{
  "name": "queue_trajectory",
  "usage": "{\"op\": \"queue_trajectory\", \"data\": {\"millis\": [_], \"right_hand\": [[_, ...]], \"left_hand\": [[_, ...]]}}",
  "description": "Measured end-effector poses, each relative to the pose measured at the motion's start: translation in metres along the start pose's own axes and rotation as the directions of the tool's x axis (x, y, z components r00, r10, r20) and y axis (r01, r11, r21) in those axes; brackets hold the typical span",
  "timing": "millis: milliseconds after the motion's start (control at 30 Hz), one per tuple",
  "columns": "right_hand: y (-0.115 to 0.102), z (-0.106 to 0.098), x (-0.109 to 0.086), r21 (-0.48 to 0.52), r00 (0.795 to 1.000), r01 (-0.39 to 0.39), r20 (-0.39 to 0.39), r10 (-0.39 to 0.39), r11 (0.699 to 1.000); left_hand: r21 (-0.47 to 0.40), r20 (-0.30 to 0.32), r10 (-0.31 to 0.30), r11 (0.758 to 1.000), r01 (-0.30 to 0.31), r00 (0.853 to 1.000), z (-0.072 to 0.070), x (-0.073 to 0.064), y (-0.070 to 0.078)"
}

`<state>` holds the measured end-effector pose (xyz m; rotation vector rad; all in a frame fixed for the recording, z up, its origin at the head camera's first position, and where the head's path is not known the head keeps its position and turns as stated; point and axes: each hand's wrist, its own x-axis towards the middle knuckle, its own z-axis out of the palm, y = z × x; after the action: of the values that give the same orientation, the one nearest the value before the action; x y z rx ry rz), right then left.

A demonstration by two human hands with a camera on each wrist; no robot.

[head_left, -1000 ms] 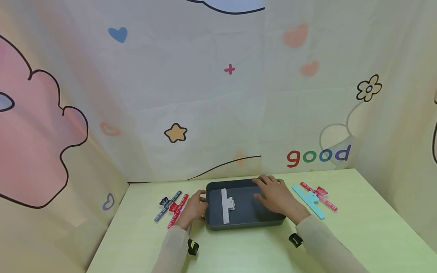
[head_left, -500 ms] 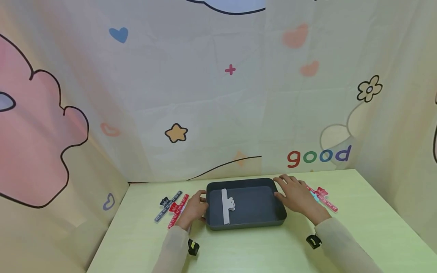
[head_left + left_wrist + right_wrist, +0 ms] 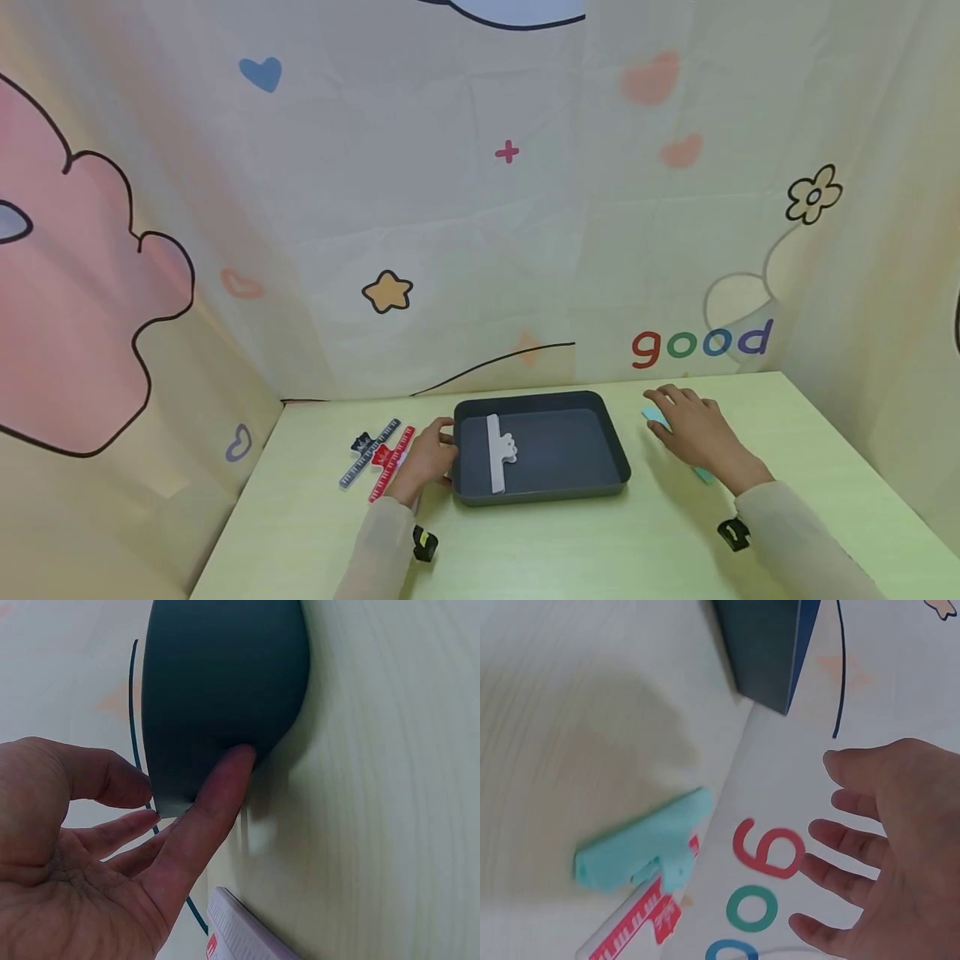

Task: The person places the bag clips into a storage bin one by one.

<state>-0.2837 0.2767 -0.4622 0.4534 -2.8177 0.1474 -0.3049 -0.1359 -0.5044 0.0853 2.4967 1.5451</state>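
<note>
A dark grey tray stands on the table with a white bar clip lying in its left part. My left hand touches the tray's left end from outside; in the left wrist view one extended finger presses the outer wall and the thumb is at the rim. My right hand is over the turquoise bar clip, fingers spread and holding nothing. Partly beneath that clip, a red bar clip with white marks shows in the right wrist view; the hand hides it in the head view.
Left of the tray lie a dark bar clip and a red bar clip, side by side on the pale table. A printed curtain hangs behind the table and along both sides.
My right hand has moved right, from over the tray's right part to above the turquoise clip, now covering the red clip in the head view. The left hand and tray have stayed put.
</note>
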Motion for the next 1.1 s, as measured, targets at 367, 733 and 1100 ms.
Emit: {"op": "queue_trajectory", "data": {"millis": [367, 733, 1100], "right_hand": [[0.034, 0.007, -0.017, -0.070, 0.997, 0.015, 0.075, -0.010, 0.997], [0.056, 0.011, -0.026, -0.114, 0.991, 0.086, 0.115, -0.073, 0.990], [0.071, 0.014, -0.024, -0.131, 0.983, 0.102, 0.163, -0.080, 0.986]], "left_hand": [[-0.004, -0.004, -0.020, 1.000, 0.020, 1.000, 0.001, -0.003, -0.005], [0.016, -0.012, -0.011, 1.000, 0.011, 1.000, 0.001, -0.001, -0.003], [0.021, -0.008, -0.005, 1.000, 0.005, 1.000, -0.001, -0.001, 0.000]]}}
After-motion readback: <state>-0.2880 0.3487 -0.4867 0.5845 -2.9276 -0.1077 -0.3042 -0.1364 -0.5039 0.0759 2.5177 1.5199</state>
